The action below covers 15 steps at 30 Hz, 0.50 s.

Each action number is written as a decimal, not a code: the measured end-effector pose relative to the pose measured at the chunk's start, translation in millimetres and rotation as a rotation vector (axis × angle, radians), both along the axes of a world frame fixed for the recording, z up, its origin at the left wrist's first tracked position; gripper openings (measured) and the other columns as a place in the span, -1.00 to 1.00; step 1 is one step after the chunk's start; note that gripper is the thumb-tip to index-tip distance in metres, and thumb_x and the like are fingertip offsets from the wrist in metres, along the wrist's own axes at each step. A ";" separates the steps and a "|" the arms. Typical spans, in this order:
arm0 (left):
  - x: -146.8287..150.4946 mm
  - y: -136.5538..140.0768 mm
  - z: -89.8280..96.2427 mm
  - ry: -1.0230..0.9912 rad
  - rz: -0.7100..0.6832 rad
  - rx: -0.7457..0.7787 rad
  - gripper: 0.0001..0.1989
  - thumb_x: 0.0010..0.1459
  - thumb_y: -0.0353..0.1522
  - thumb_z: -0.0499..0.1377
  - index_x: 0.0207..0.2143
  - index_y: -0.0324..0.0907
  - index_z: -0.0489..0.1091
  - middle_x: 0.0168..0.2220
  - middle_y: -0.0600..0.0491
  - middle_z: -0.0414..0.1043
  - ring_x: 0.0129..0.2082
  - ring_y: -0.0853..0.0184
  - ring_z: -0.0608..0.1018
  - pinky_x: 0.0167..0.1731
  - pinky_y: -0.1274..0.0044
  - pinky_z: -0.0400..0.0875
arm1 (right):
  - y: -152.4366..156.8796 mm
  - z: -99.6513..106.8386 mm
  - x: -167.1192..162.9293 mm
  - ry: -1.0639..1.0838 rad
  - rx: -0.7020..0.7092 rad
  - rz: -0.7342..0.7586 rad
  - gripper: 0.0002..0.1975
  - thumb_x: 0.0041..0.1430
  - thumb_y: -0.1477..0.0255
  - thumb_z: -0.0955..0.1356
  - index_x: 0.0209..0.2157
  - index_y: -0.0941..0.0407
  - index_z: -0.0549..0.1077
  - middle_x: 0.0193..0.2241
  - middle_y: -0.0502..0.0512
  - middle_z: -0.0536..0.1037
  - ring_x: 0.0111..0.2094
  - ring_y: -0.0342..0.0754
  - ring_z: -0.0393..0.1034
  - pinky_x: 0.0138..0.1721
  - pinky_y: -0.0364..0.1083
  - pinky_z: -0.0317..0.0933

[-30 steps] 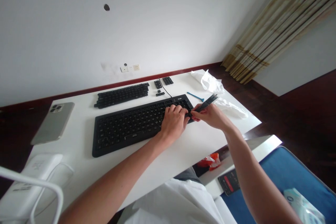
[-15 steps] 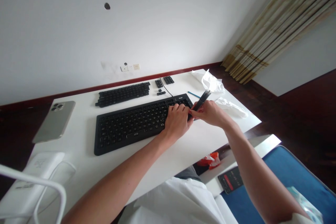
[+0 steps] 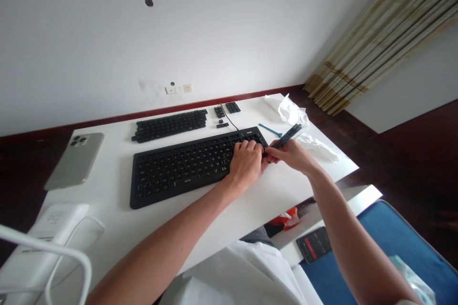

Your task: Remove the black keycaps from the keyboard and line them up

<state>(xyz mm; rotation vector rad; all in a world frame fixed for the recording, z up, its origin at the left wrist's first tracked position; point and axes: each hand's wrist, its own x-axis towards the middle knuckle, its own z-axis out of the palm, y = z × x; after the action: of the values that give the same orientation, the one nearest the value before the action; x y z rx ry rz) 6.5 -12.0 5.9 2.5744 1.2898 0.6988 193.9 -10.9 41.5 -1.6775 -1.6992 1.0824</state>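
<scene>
A black keyboard [image 3: 179, 167], its keycaps off over most of the visible area, lies slightly slanted on the white table. My left hand [image 3: 246, 162] grips its right end, fingers bent over the number-pad area, and hides that part. Just right of it, my right hand [image 3: 286, 152] is closed on a slim black tool [image 3: 289, 136] with a flat upper end, perhaps a brush. The tool's lower end meets the keyboard's right edge near my left fingers; the exact contact is hidden. Behind the keyboard lie removed black keycaps [image 3: 171, 125] in rows, with smaller groups [image 3: 232, 107] farther right.
A blue stick-like tool [image 3: 270, 130] and crumpled white wrapping [image 3: 291, 110] lie at the right. On the left are a phone [image 3: 77, 159] and a white power strip [image 3: 50, 233] with a cable. A second phone [image 3: 314, 245] rests below the table's front edge.
The tool in my right hand has tilted further to the right, and that hand has shifted slightly right. My left hand keeps its place on the keyboard. The view has shifted slightly.
</scene>
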 end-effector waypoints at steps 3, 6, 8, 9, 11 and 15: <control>2.0 0.6 -1.4 0.021 0.007 0.026 -0.81 0.38 -0.23 0.24 -0.15 -0.17 0.40 -0.14 -0.05 0.44 -0.08 0.08 0.43 -0.08 0.25 0.26 | -4.9 11.2 -6.6 -0.198 0.087 0.030 -0.81 0.17 0.28 0.41 -0.43 0.08 0.57 -0.55 0.02 0.61 -0.48 -0.01 0.52 -0.43 -0.10 0.36; 2.4 0.8 -2.3 0.052 0.022 0.052 -0.81 0.38 -0.25 0.25 -0.14 -0.19 0.39 -0.13 -0.06 0.43 -0.08 0.08 0.43 -0.09 0.24 0.27 | -4.6 23.5 -12.4 -0.314 0.144 0.111 -0.88 0.16 0.31 0.43 -0.36 0.05 0.59 -0.50 0.01 0.64 -0.43 0.03 0.57 -0.40 -0.09 0.37; -0.1 1.0 -1.1 0.061 0.026 0.053 -0.81 0.37 -0.27 0.26 -0.13 -0.20 0.39 -0.13 -0.06 0.43 -0.08 0.08 0.43 -0.09 0.24 0.28 | -1.5 26.9 -12.2 -0.323 0.141 0.146 -0.90 0.16 0.32 0.43 -0.35 0.03 0.60 -0.49 0.00 0.65 -0.40 0.04 0.58 -0.38 -0.10 0.38; -2.3 1.1 0.1 0.063 0.023 0.051 -0.81 0.36 -0.27 0.27 -0.13 -0.20 0.39 -0.12 -0.06 0.43 -0.08 0.08 0.43 -0.09 0.25 0.28 | 0.3 26.5 -10.8 -0.307 0.123 0.144 -0.89 0.16 0.31 0.43 -0.37 0.03 0.59 -0.49 0.00 0.65 -0.41 0.04 0.58 -0.37 -0.10 0.39; -7.8 0.9 3.6 0.068 0.006 0.050 -0.81 0.35 -0.27 0.30 -0.12 -0.19 0.41 -0.12 -0.05 0.42 -0.08 0.09 0.43 -0.11 0.27 0.30 | 2.7 21.8 -6.4 -0.225 0.074 0.111 -0.83 0.18 0.27 0.42 -0.40 0.05 0.58 -0.50 0.01 0.65 -0.43 0.03 0.57 -0.37 -0.09 0.40; -14.1 -1.8 8.9 0.135 -0.051 0.067 -0.90 0.38 -0.34 0.25 -0.16 -0.21 0.43 -0.14 -0.06 0.41 -0.13 0.12 0.44 -0.16 0.31 0.32 | -3.8 6.1 -1.5 -0.071 0.059 0.046 -0.77 0.22 0.22 0.40 -0.36 0.09 0.58 -0.46 0.05 0.66 -0.41 0.03 0.57 -0.33 -0.07 0.43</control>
<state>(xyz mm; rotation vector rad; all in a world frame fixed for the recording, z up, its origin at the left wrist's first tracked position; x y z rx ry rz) -7.6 -13.8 14.9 2.7401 1.2543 0.5769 192.4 -14.7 47.7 -1.6660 -1.8044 0.9941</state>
